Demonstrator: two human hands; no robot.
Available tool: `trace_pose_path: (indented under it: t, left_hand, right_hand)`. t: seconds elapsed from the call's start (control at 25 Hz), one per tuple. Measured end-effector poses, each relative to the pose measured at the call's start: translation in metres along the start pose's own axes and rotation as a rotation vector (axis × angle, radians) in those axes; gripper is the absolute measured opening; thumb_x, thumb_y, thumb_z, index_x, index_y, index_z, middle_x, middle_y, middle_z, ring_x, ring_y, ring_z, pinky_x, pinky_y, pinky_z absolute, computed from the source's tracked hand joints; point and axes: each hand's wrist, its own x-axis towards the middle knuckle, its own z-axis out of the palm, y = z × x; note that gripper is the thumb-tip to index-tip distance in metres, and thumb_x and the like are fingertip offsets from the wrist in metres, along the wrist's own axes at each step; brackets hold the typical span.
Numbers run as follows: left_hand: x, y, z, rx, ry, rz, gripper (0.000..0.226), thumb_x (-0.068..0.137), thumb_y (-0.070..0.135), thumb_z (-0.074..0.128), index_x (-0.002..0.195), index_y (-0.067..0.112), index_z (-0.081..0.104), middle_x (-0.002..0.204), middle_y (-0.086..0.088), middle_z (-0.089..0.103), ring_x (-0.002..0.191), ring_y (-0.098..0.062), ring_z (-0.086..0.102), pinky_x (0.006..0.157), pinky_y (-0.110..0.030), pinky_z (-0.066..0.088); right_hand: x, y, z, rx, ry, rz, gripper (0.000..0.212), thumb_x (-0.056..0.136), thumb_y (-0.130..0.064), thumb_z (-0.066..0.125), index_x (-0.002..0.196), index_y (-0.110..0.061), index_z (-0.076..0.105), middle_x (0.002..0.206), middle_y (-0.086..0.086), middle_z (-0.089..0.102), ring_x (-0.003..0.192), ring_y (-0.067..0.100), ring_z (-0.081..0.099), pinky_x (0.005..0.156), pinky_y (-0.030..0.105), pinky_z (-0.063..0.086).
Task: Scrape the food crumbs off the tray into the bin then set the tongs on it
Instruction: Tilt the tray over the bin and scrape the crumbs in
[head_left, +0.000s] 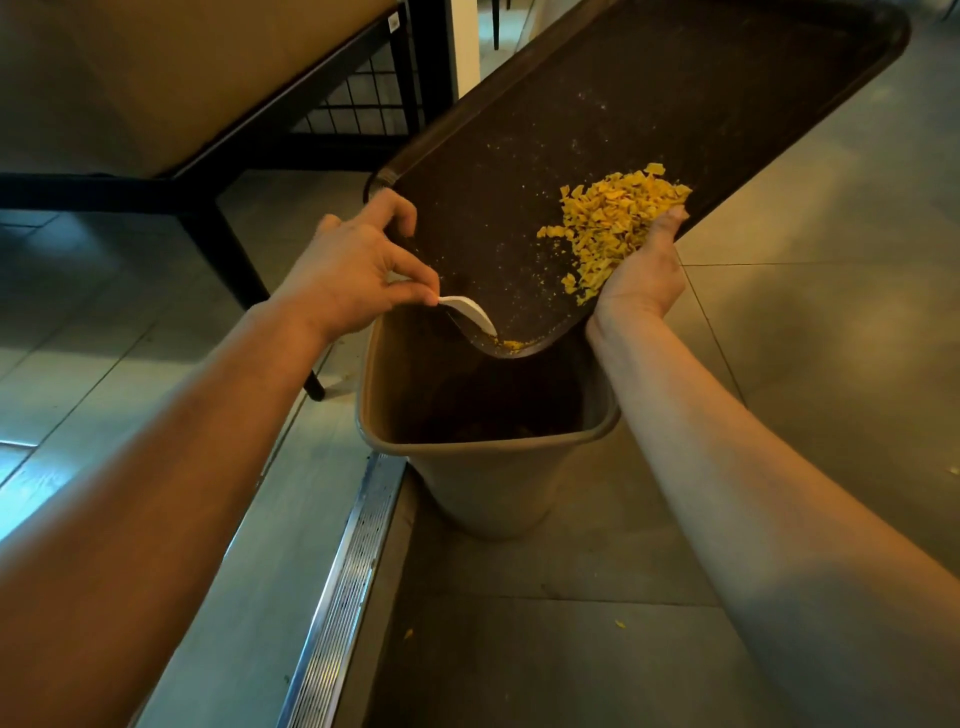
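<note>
Tray (597, 130): dark brown, rectangular, rimmed. We record it held in the air, tilted, its lowest corner directly above the open mouth of the bin (483, 441).

Crumbs (613, 228): yellow flakes. We note one heap lying along the tray's right edge, just against the thumb of the right hand, a small cluster gathered at the low corner, and fine specks scattered over the tray's face.

Right hand (644, 270): we list it grasping the tray's right rim, thumb laid over the top edge at the heap, palm under the edge; the other fingers are hidden beneath the tray.

Left hand (358, 265): at the tray's left rim. Thumb and forefinger pinch the upper end of a white scraper (470, 312); the remaining fingers are curled near the tray's edge, and we cannot tell whether they touch it.

White scraper: small, curved, flat. Its free tip rests at the low corner, just beside the small crumb cluster, well apart from the main heap.

Bin: tan plastic, open-topped, standing on the tiled floor (805, 338), dark inside.

Also entered: a metal floor drain strip (348, 582) running beside the bin, and a black-framed bench (208, 156) at upper left. A few yellow flakes lie on the floor.
</note>
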Motion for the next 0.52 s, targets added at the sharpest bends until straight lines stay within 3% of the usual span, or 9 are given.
trace_pose_path:
  t: [0.12, 0.24, 0.36, 0.52]
  left_hand:
    - [0.004, 0.008, 0.001, -0.216, -0.147, -0.007, 0.012, 0.083, 0.030, 0.064, 0.083, 0.042, 0.060, 0.103, 0.014, 0.052, 0.107, -0.010, 0.048, 0.101, -0.038, 0.036]
    - [0.006, 0.012, 0.007, -0.420, -0.051, -0.049, 0.012, 0.085, 0.023, 0.063, 0.086, 0.035, 0.063, 0.097, 0.014, 0.055, 0.103, -0.006, 0.050, 0.094, -0.030, 0.038]
    - [0.003, 0.017, 0.014, -0.408, 0.002, 0.006, 0.016, 0.085, 0.018, 0.063, 0.096, 0.028, 0.068, 0.096, 0.014, 0.055, 0.098, -0.005, 0.052, 0.090, -0.025, 0.040]
    - [0.000, 0.014, 0.008, -0.387, -0.134, 0.020, 0.014, 0.084, 0.016, 0.064, 0.091, 0.027, 0.069, 0.091, 0.017, 0.054, 0.093, 0.000, 0.051, 0.084, -0.015, 0.036]
  right_hand:
    - [-0.001, -0.001, 0.000, -0.006, 0.008, -0.006, 0.035, 0.097, -0.036, 0.050, 0.107, -0.006, 0.065, 0.082, -0.001, 0.067, 0.084, 0.019, 0.065, 0.075, 0.030, 0.054]
    - [-0.001, -0.002, 0.000, -0.022, 0.030, -0.005, 0.036, 0.097, -0.036, 0.050, 0.108, -0.006, 0.066, 0.080, -0.002, 0.065, 0.076, 0.013, 0.063, 0.064, 0.024, 0.051]
    - [-0.001, -0.001, 0.000, -0.006, 0.017, 0.001, 0.031, 0.097, -0.036, 0.050, 0.099, -0.009, 0.066, 0.081, -0.001, 0.066, 0.078, 0.015, 0.064, 0.066, 0.025, 0.052]
    - [-0.002, -0.003, 0.000, 0.001, 0.004, -0.005, 0.027, 0.097, -0.036, 0.049, 0.090, -0.015, 0.064, 0.082, 0.000, 0.067, 0.081, 0.017, 0.066, 0.069, 0.028, 0.054]
